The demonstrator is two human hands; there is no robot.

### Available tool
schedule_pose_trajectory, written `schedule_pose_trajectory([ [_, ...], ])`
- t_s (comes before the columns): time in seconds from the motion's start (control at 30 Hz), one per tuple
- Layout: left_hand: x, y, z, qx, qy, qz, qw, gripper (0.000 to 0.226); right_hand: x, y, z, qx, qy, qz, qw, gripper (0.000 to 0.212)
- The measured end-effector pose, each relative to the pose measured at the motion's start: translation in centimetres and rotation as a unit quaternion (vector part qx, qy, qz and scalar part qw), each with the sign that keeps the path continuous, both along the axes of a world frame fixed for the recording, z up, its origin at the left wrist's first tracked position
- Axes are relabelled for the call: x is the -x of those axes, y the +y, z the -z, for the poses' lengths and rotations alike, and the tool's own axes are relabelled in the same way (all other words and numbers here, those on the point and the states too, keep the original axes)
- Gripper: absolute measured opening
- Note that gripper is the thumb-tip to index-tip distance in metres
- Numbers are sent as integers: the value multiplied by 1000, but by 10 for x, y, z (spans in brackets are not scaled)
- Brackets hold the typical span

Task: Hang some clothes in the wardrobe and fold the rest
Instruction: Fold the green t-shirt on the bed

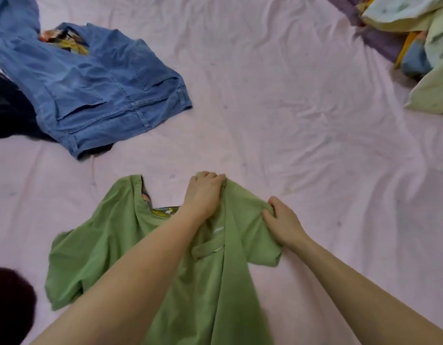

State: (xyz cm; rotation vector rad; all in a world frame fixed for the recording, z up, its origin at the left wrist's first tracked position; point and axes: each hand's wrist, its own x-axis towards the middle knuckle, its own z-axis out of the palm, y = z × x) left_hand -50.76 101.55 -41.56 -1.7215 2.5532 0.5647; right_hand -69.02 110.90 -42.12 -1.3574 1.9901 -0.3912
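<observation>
A green short-sleeved shirt (110, 245) lies spread on the pale pink bed sheet (277, 108), collar end away from me. My left hand (203, 195) grips the shirt's far edge near the collar. My right hand (282, 222) pinches the cloth at the right shoulder, just above the right sleeve. A patterned yellow-green lining shows inside the neck opening. The shirt's lower part runs under my forearms toward the bottom of the view.
Blue denim garments (91, 88) lie heaped at the upper left, over a black garment (8, 110) and a patterned cloth (63, 38). Pale green and yellow bedding (429, 46) sits bunched at the upper right. A dark maroon item (8, 302) lies at the lower left edge.
</observation>
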Motion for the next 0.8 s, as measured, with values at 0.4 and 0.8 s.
schedule_pose_trajectory([
  [0.4,86,6,-38,-26,168,-7,985,25,105,23,-51,73,74,149,983,30],
  [0.8,24,132,-8,-152,14,-30,988,51,40,135,-34,32,83,114,989,17],
])
